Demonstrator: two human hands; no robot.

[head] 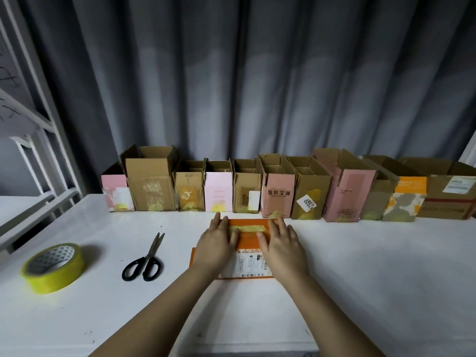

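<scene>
Item: 1 orange box (pixel 247 242), flat, lying on the white table (pixel 360 279) at centre, just in front of the back row.
Marks: 1 yellowish tape strip (pixel 248 229) across its far end; 1 white printed label (pixel 251 265) at its near end.
Also present: 1 yellow tape roll (pixel 52 267), far left; 1 pair of black-handled scissors (pixel 145 261), between roll and box; about 10 open cartons (pixel 278 191) in 1 row against the grey curtain (pixel 257 86).
Hands: 2. Left hand (pixel 215 244) and right hand (pixel 282 247) lie flat, fingers straight, pressing down on the box at either end of the strip; neither grasps anything.
</scene>
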